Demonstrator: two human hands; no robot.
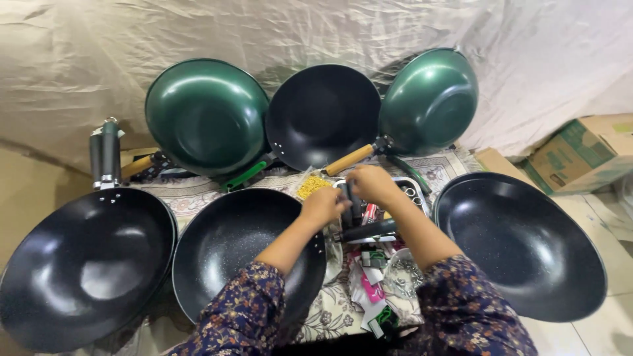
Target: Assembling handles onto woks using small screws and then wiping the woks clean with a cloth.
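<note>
Both forearms reached forward over the patterned cloth (198, 194). The left hand (324, 206) was curled shut, seemingly on a dark handle piece (348, 198) above the metal tray (414, 191). The right hand (373, 184) hung bent over the same tray, its grip unclear. A black wok (244, 250) lay just beside the left wrist.

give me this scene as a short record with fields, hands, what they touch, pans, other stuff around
view: head camera looking down at a patterned cloth
left hand: at the rim of the middle black wok, fingers on dark handle parts
right hand: over a small tray of metal parts
grip: hidden, cannot tell
black woks: four
green woks: two, propped against the backdrop, one at left, one at right
other: cardboard box, yellow packet, paper tags
</note>
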